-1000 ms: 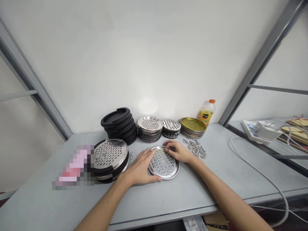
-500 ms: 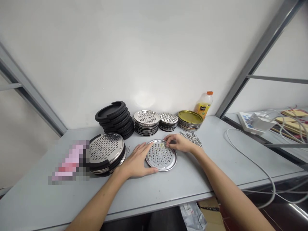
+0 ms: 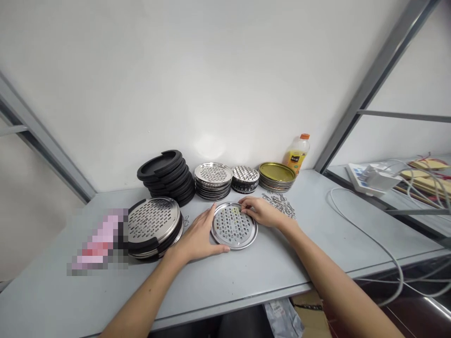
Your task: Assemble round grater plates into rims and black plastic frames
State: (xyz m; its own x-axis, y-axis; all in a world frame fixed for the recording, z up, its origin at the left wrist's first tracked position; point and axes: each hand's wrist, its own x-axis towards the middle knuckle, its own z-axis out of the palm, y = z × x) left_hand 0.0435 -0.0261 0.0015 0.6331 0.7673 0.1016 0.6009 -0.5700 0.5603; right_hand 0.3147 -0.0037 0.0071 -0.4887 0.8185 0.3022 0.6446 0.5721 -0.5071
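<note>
A round metal grater plate (image 3: 235, 227), seated in a shiny rimmed disc, lies flat on the table in front of me. My left hand (image 3: 201, 237) spans its left side, thumb at the near edge and fingers along the far left edge, holding it. At the far right rim, my right hand (image 3: 256, 210) has its fingers curled in a pinch on the plate. Whatever small thing is between those fingertips is hidden. Small metal clips (image 3: 282, 204) lie in a loose pile just behind the right hand, and another clip (image 3: 186, 219) lies left of the left hand's fingers.
Along the wall stand black rings (image 3: 164, 173), slotted discs (image 3: 213, 176), small graters (image 3: 245, 176), gold-coloured lids (image 3: 277, 173) and a bottle (image 3: 297, 155). A stack of black-rimmed grater discs (image 3: 154, 223) sits at left beside a blurred pink item (image 3: 100, 241). A cable (image 3: 366, 225) crosses the right side.
The view has shifted slightly, moving everything a little to the left in the picture. Both hands stay at the same places on the grater plate.
</note>
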